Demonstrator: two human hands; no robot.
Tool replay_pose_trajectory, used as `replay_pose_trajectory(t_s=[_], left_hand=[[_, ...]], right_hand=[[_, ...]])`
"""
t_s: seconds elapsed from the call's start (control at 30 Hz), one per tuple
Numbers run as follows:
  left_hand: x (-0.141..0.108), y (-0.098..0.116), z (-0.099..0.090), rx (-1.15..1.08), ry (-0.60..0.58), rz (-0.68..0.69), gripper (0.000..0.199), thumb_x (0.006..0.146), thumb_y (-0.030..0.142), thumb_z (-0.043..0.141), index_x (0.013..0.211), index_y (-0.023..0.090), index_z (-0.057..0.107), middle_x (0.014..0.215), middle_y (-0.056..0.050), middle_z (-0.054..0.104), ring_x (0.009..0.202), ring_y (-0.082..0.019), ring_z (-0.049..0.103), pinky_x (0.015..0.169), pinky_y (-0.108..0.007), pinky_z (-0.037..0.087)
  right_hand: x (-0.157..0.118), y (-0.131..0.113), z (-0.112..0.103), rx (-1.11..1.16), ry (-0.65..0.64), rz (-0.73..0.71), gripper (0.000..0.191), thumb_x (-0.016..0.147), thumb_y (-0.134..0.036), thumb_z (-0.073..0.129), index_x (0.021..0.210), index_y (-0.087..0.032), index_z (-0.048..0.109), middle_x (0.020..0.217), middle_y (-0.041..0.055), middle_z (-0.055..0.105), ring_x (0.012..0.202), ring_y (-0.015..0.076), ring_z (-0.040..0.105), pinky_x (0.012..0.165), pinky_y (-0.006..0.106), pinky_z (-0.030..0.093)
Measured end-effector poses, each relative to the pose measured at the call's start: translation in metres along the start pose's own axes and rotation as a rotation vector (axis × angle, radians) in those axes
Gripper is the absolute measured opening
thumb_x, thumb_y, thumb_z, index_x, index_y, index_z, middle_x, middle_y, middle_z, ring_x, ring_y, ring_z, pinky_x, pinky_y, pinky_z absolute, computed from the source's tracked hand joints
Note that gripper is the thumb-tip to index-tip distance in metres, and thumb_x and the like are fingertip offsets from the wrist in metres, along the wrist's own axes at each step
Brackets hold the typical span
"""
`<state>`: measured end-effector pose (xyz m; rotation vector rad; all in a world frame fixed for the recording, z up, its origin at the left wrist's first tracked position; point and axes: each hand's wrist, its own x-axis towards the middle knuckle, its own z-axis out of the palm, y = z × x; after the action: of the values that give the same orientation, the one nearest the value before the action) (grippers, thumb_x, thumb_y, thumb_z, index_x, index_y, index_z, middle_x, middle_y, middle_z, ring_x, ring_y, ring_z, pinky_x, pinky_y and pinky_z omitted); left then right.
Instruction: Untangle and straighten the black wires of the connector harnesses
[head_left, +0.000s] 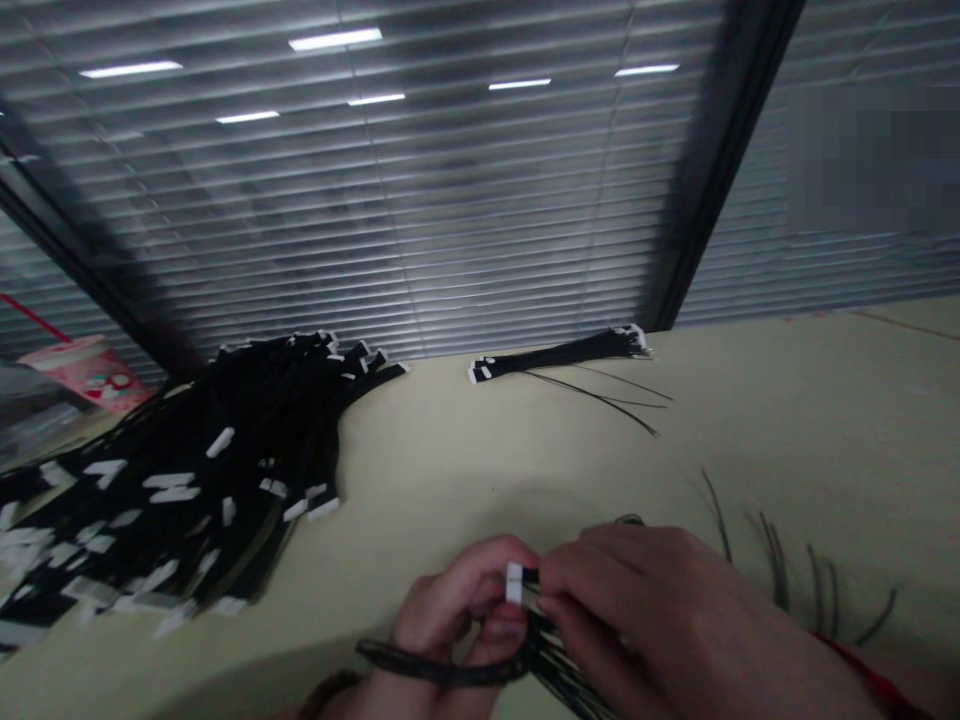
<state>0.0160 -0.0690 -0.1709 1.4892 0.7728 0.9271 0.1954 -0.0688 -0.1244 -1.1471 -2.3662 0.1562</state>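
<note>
Wires [562,660] ending in a white connector [514,583] sat bunched between both hands at the near edge of the counter [465,450]. The left hand [450,610] had its fingers curled closed around the bunch, with a black loop [442,665] of wire lying across the wrist. The right hand [645,610] pressed its fingers narrowly against the connector from the other side. A large heap [202,490] of black wires with white connectors lay toward the left edge, and a small bundle [559,355] lay along the far edge. Loose strands [780,570] lay near the right edge. A pink cup [86,372] stood beyond the far left corner, near slatted blinds [375,200].
</note>
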Motion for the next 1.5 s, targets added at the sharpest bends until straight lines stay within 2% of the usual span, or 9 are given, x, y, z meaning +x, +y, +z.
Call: replay_pose_trajectory(t_s=[0.23, 0.33, 0.5, 0.67, 0.8, 0.93, 1.13, 1.33, 1.5], left_hand=[[0.018, 0.005, -0.008, -0.033, 0.392, -0.133, 0.022, 0.086, 0.034, 0.057, 0.103, 0.022, 0.049, 0.065, 0.005, 0.048, 0.055, -0.009, 0.04, 0.049, -0.017, 0.034], [0.023, 0.009, -0.01, -0.016, 0.46, -0.137, 0.028, 0.082, 0.035, 0.059, 0.102, 0.02, 0.049, 0.059, 0.005, 0.047, 0.053, -0.01, 0.042, 0.047, -0.017, 0.035], [0.021, 0.009, -0.009, -0.082, 0.421, -0.056, 0.025, 0.081, 0.031, 0.061, 0.1, 0.02, 0.05, 0.062, 0.005, 0.052, 0.053, -0.009, 0.043, 0.047, -0.016, 0.037], [0.015, 0.0, -0.009, -0.12, 0.262, 0.05, 0.017, 0.09, 0.024, 0.053, 0.106, 0.027, 0.049, 0.063, 0.006, 0.048, 0.056, -0.008, 0.043, 0.051, -0.014, 0.037], [0.011, -0.004, -0.009, -0.125, 0.175, 0.132, 0.017, 0.096, 0.026, 0.039, 0.107, 0.033, 0.051, 0.068, 0.005, 0.048, 0.059, -0.007, 0.043, 0.054, -0.012, 0.039], [0.009, -0.005, -0.009, -0.105, 0.202, 0.166, 0.022, 0.096, 0.022, 0.04, 0.11, 0.035, 0.051, 0.071, 0.004, 0.05, 0.062, -0.007, 0.047, 0.056, -0.01, 0.041], [0.011, 0.001, -0.007, -0.14, 0.343, 0.143, 0.017, 0.089, 0.023, 0.054, 0.104, 0.031, 0.054, 0.063, 0.006, 0.048, 0.054, -0.007, 0.044, 0.05, -0.011, 0.04], [0.013, 0.007, -0.006, -0.142, 0.373, 0.104, 0.017, 0.085, 0.026, 0.06, 0.1, 0.026, 0.053, 0.06, 0.005, 0.05, 0.052, -0.008, 0.044, 0.047, -0.014, 0.039], [0.01, 0.004, -0.008, -0.119, 0.368, 0.103, 0.017, 0.086, 0.025, 0.057, 0.102, 0.027, 0.051, 0.06, 0.006, 0.048, 0.053, -0.008, 0.045, 0.049, -0.014, 0.04]], right_hand=[[0.007, 0.0, -0.008, -0.162, -0.04, -0.012, 0.019, 0.088, -0.024, 0.045, 0.077, -0.018, 0.06, 0.057, 0.0014, 0.055, 0.056, 0.0129, 0.053, 0.054, 0.021, 0.04], [-0.001, 0.008, -0.01, -0.166, -0.101, 0.02, 0.018, 0.086, -0.023, 0.046, 0.079, -0.018, 0.062, 0.057, 0.0015, 0.055, 0.057, 0.0133, 0.054, 0.054, 0.021, 0.041], [-0.02, 0.02, -0.011, -0.147, -0.239, 0.074, 0.019, 0.079, -0.013, 0.047, 0.081, -0.02, 0.065, 0.062, 0.0016, 0.061, 0.058, 0.0135, 0.058, 0.054, 0.021, 0.043], [-0.006, 0.013, -0.013, -0.037, -0.42, 0.035, 0.029, 0.073, -0.005, 0.048, 0.083, -0.024, 0.068, 0.078, -0.0005, 0.068, 0.068, 0.0161, 0.064, 0.059, 0.024, 0.045], [0.007, 0.01, -0.018, 0.053, -0.339, 0.076, 0.021, 0.079, -0.011, 0.048, 0.078, -0.024, 0.064, 0.077, -0.0031, 0.065, 0.071, 0.0155, 0.061, 0.064, 0.028, 0.043], [0.003, 0.013, -0.019, 0.02, -0.319, 0.082, 0.019, 0.08, -0.013, 0.047, 0.072, -0.023, 0.06, 0.071, -0.0031, 0.063, 0.066, 0.0156, 0.059, 0.058, 0.027, 0.039], [-0.004, 0.018, -0.028, -0.029, -0.24, 0.097, 0.021, 0.08, -0.018, 0.04, 0.07, -0.025, 0.057, 0.066, -0.0015, 0.06, 0.057, 0.0188, 0.057, 0.052, 0.03, 0.039], [-0.008, 0.023, -0.026, -0.235, -0.504, 0.169, 0.022, 0.067, -0.007, 0.05, 0.068, -0.025, 0.063, 0.065, 0.001, 0.063, 0.057, 0.0228, 0.062, 0.048, 0.03, 0.039], [-0.003, 0.018, -0.02, -0.17, -0.469, 0.12, 0.022, 0.075, -0.009, 0.048, 0.075, -0.024, 0.064, 0.075, -0.0003, 0.064, 0.067, 0.0223, 0.063, 0.059, 0.034, 0.045]])
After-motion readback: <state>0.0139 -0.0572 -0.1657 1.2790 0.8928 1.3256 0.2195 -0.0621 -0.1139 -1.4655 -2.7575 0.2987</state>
